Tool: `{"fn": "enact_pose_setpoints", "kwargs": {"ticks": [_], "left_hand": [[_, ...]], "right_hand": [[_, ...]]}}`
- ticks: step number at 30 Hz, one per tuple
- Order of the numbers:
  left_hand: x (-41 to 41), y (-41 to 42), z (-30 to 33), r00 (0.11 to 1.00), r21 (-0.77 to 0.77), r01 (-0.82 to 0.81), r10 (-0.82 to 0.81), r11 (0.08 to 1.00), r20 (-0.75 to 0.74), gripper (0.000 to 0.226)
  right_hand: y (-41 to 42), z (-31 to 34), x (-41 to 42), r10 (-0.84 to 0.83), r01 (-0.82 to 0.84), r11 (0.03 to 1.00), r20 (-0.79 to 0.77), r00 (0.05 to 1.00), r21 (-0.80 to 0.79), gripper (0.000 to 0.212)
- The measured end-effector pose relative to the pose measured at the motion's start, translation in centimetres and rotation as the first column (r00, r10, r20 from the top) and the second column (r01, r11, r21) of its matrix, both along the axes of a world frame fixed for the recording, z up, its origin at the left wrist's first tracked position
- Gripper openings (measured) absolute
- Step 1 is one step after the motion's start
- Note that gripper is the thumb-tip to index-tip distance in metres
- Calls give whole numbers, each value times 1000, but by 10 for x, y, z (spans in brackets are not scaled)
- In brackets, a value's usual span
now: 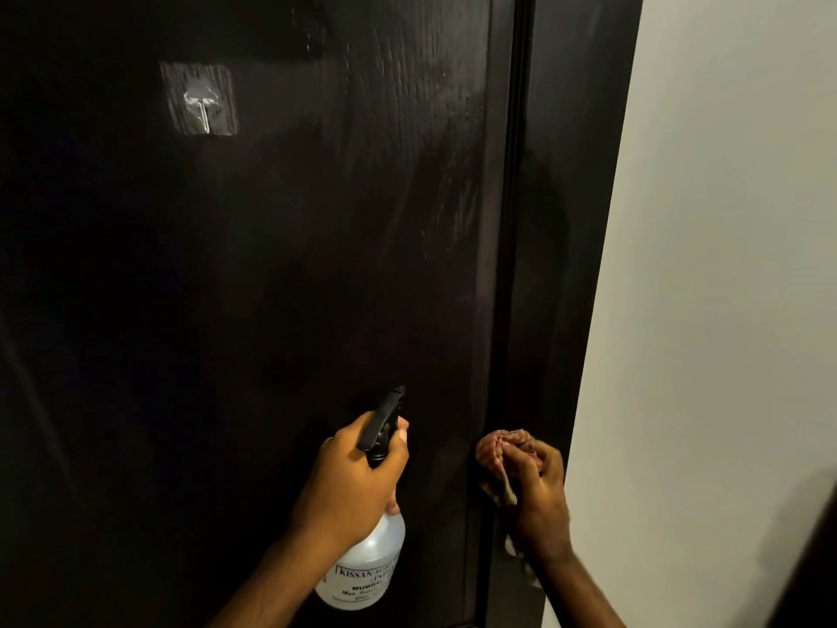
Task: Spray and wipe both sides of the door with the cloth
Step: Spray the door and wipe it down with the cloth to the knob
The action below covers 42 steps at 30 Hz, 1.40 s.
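A spray bottle (pixel 362 559) is being gripped by the left hand (pixel 353 473), nozzle aimed at the dark door (pixel 271 265). A bunched cloth (pixel 502 451) is being clutched in the right hand's (pixel 539 496) fingers against the door's edge.

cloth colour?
Reddish-pink cloth, bunched in the right hand; head view, dim light.

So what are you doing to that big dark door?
A person is cleaning the dark door. The left hand grips a spray bottle with its black nozzle aimed at the door. The right hand holds a bunched reddish cloth close to the door's right edge. Wet streaks shine higher up on the door, and a clear stick-on hook sits near the top left. A pale wall is on the right.
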<state>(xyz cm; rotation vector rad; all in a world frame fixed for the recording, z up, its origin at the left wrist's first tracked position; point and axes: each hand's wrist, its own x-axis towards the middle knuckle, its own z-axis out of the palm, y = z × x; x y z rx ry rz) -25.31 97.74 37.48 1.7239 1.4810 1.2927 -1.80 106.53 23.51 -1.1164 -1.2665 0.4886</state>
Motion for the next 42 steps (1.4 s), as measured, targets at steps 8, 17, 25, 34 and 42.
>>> {"fn": "enact_pose_setpoints", "kwargs": {"ticks": [8,17,25,34,42], "left_hand": [[1,-16,-29,999,-39,-2,4,999,50,13],[-22,-29,-59,992,-71,-65,72,995,106,15],[-47,-37,-61,986,-50,-128,133,990,96,15],[-84,-80,-98,938,-131,-287,306,949,163,17],[-129,-108,-112,864,-164,-421,450,892,225,17]], "right_hand": [[5,50,-12,-134,115,951,50,990,286,17],[-5,18,-67,-80,37,954,135,988,297,57],[-22,-81,-65,53,-58,998,317,947,5,21],[-4,61,-111,-216,205,914,-7,976,350,47],[-17,-66,-175,29,-352,890,736,677,289,27]]}}
